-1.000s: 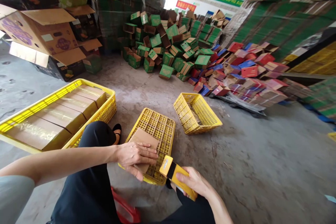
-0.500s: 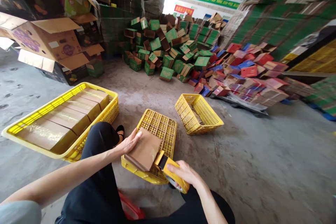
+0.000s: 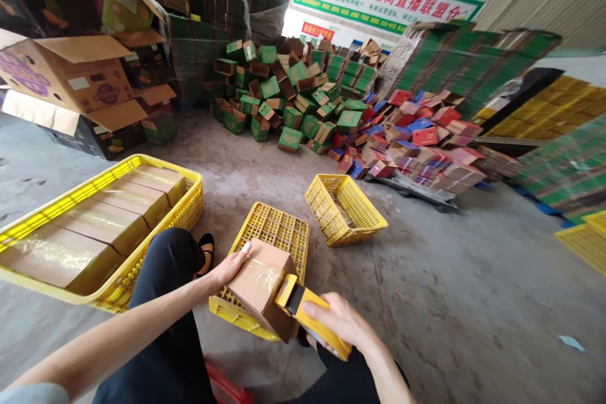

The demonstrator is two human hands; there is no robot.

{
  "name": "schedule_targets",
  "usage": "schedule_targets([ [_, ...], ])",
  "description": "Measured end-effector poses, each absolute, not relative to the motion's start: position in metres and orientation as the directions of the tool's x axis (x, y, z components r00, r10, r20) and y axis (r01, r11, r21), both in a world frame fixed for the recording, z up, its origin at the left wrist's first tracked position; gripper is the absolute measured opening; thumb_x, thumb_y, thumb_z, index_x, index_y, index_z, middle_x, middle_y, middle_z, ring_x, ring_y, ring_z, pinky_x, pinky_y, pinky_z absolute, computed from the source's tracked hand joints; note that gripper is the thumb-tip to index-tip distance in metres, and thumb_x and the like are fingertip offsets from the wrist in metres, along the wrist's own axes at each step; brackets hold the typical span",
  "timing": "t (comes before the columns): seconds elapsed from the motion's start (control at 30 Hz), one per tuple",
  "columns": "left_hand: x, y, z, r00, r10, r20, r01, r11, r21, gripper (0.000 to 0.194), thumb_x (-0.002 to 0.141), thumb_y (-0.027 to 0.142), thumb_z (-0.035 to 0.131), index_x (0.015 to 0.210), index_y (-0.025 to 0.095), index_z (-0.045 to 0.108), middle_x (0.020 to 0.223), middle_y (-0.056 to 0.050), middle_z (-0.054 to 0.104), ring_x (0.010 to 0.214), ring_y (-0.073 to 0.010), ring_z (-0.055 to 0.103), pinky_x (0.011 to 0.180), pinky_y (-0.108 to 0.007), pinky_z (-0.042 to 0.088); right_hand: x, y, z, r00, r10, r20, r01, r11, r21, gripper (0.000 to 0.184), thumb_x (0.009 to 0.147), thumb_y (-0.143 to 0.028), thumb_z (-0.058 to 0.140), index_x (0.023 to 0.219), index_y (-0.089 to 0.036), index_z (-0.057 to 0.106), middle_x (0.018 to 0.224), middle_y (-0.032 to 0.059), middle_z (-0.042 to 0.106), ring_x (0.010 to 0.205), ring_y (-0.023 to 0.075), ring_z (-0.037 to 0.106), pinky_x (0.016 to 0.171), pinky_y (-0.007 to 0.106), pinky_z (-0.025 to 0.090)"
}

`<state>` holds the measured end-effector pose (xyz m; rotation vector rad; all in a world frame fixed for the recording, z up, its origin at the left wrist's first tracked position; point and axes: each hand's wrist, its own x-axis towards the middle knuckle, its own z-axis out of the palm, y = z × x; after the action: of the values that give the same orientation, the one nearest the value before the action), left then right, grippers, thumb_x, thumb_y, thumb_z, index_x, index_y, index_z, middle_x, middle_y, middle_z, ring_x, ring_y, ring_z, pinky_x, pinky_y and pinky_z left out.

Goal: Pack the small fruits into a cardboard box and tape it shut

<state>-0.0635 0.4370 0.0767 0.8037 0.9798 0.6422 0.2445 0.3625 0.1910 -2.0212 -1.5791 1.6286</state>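
Observation:
A small brown cardboard box [image 3: 258, 274] rests on an upturned yellow plastic crate [image 3: 279, 225], with shiny clear tape across its top. My left hand [image 3: 231, 267] grips the box's left side, thumb on the top edge and the other fingers mostly hidden behind it. In my right hand [image 3: 338, 319] is a yellow tape dispenser [image 3: 310, 315], fingers wrapped round its body. The dispenser's head meets the box's right edge.
Left of my knee, a long yellow crate [image 3: 196, 192] holds several taped boxes. Another yellow crate [image 3: 367, 218] stands ahead to the right. Heaps of green cartons [image 3: 290, 139] and red-blue cartons [image 3: 425, 136] lie beyond. Something red [image 3: 227, 385] is beneath me.
The box has turned so its near side shows, and tape now shines across its top. The dispenser stays at its right edge. My view has swung slightly right.

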Motion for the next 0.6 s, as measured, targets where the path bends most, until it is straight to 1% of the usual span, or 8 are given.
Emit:
schedule_targets([
  [0.07,-0.045,0.438,0.057,0.418,0.772,-0.479,-0.152,0.579,0.801,0.09,0.091,0.089,0.042,0.133,0.015,0.07,0.113,-0.014,0.081,0.097,-0.0296,0.079,0.085,-0.037,0.065,0.251,0.366,0.201,-0.099,0.745,-0.66,0.684,-0.431,-0.589,0.052,0.084,-0.072,0.067,0.08,-0.02,0.064,0.058,0.0068,0.072,0.051,0.0209,0.071,0.045,0.024,0.052],
  [0.13,-0.029,0.438,0.034,0.398,0.786,-0.473,-0.144,0.563,0.814,0.088,0.095,0.086,0.036,0.134,0.014,0.069,0.117,-0.015,0.079,0.102,-0.0282,0.078,0.09,-0.036,0.064,0.253,0.37,0.201,-0.062,0.745,-0.665,0.722,-0.427,-0.545,0.051,0.085,-0.069,0.067,0.074,-0.02,0.063,0.058,0.0083,0.072,0.05,0.0213,0.07,0.044,0.025,0.052],
  [0.23,-0.02,0.439,0.005,0.317,0.841,-0.438,-0.016,0.467,0.884,0.086,0.102,0.078,0.024,0.126,0.01,0.072,0.119,-0.017,0.079,0.108,-0.0289,0.076,0.097,-0.037,0.061,0.243,0.377,0.182,0.004,0.738,-0.675,0.711,-0.476,-0.517,0.047,0.087,-0.064,0.069,0.071,-0.02,0.065,0.055,0.0077,0.071,0.047,0.0219,0.069,0.043,0.026,0.052],
  [0.33,-0.031,0.447,-0.011,0.192,0.902,-0.386,0.094,0.374,0.923,0.081,0.101,0.075,0.033,0.117,0.009,0.076,0.122,-0.018,0.077,0.123,-0.0362,0.068,0.11,-0.043,0.052,0.223,0.394,0.156,-0.012,0.715,-0.699,0.667,-0.515,-0.538,0.046,0.091,-0.061,0.067,0.075,-0.018,0.069,0.053,0.007,0.069,0.051,0.0224,0.071,0.046,0.026,0.055],
  [0.4,-0.043,0.455,-0.014,0.121,0.934,-0.335,0.125,0.321,0.939,0.079,0.1,0.075,0.037,0.116,0.008,0.076,0.128,-0.018,0.075,0.132,-0.0397,0.062,0.118,-0.048,0.044,0.207,0.41,0.139,-0.035,0.701,-0.712,0.672,-0.511,-0.536,0.048,0.094,-0.06,0.064,0.076,-0.016,0.071,0.053,0.0081,0.069,0.051,0.022,0.07,0.047,0.026,0.055],
  [0.43,-0.049,0.458,-0.014,0.091,0.947,-0.309,0.131,0.297,0.946,0.078,0.1,0.074,0.037,0.119,0.009,0.075,0.132,-0.018,0.073,0.135,-0.0394,0.059,0.121,-0.048,0.041,0.2,0.419,0.132,-0.051,0.693,-0.719,0.676,-0.506,-0.536,0.049,0.094,-0.059,0.064,0.076,-0.015,0.071,0.053,0.0088,0.068,0.05,0.0217,0.069,0.047,0.026,0.055],
  [0.5,-0.058,0.461,-0.013,0.077,0.968,-0.24,0.117,0.231,0.966,0.077,0.102,0.072,0.035,0.13,0.01,0.072,0.142,-0.016,0.068,0.142,-0.0356,0.055,0.125,-0.047,0.035,0.187,0.435,0.121,-0.1,0.673,-0.733,0.671,-0.498,-0.549,0.048,0.095,-0.057,0.064,0.076,-0.013,0.071,0.055,0.0091,0.068,0.049,0.0209,0.067,0.047,0.027,0.055],
  [0.6,-0.063,0.453,-0.014,0.192,0.98,-0.057,0.119,0.035,0.992,0.073,0.104,0.068,0.036,0.146,0.015,0.063,0.156,-0.012,0.057,0.149,-0.0302,0.048,0.129,-0.045,0.03,0.174,0.451,0.108,-0.176,0.641,-0.748,0.638,-0.504,-0.582,0.04,0.096,-0.052,0.064,0.084,-0.014,0.071,0.062,0.0072,0.07,0.052,0.0195,0.068,0.052,0.028,0.057],
])
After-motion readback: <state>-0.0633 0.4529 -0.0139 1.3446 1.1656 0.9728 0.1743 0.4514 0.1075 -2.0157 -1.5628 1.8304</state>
